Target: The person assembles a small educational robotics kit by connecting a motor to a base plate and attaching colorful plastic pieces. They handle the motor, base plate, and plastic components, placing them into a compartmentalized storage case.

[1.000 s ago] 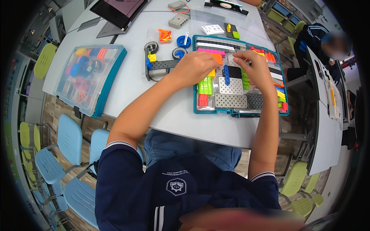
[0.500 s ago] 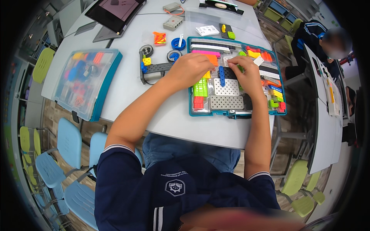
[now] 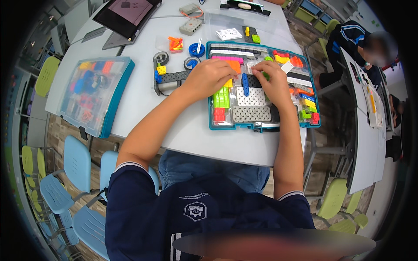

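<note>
An open teal case (image 3: 223,126) of building-set parts lies on the table, and both my hands are over it. My left hand (image 3: 210,78) has its fingers bent together beside an orange piece (image 3: 234,66); whatever they may hold is hidden. My right hand (image 3: 273,82) pinches at the case's upper middle, and I cannot make out what is in its fingertips. Between the hands, a blue beam (image 3: 245,84) lies on a white perforated plate (image 3: 251,96). Below it is a grey perforated plate (image 3: 251,114). Lime green blocks (image 3: 221,98) sit under my left wrist.
A part-built wheeled frame (image 3: 173,77) stands left of the case, near a blue ring (image 3: 196,49) and a bag of orange pieces (image 3: 176,44). A closed clear-lidded case (image 3: 93,93) lies farther left. A laptop (image 3: 126,17) is behind. At right, another person (image 3: 355,41) sits at a separate table.
The whole view has shifted slightly, so the table and case appear a little farther left. Both hands stay over the same part of the case, with only small finger movements.
</note>
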The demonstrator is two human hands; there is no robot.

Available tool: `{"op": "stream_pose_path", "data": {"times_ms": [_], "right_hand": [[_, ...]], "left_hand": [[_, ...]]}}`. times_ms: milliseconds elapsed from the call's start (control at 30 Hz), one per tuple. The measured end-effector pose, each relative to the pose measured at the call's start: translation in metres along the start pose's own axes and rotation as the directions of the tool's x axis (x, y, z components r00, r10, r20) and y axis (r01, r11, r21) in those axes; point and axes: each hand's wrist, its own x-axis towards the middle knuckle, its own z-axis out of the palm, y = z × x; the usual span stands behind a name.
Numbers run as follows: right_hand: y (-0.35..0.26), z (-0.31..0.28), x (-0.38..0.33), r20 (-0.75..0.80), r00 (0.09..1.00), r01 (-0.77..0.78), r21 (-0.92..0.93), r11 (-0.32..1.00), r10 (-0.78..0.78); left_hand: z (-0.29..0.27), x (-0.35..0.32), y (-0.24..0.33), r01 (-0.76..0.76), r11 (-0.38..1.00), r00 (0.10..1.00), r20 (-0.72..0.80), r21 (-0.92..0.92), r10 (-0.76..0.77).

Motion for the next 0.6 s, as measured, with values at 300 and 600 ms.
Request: {"op": "stream_pose_path", "data": {"times_ms": [300, 600], "right_hand": [[0.001, 0.002, -0.002, -0.033, 0.999, 0.015, 0.018, 1.000, -0.014], [-0.005, -0.003, -0.001, -0.010, 1.000, -0.029, 0.006, 1.000, 0.029]], "left_hand": [[-0.027, 0.082, -0.044, 0.128, 0.990, 0.991, 0.026, 0.062, -0.130], [-0.015, 0.164, -0.269, 0.559, 0.688, 0.777, -0.004, 0.464, -0.629]]}}
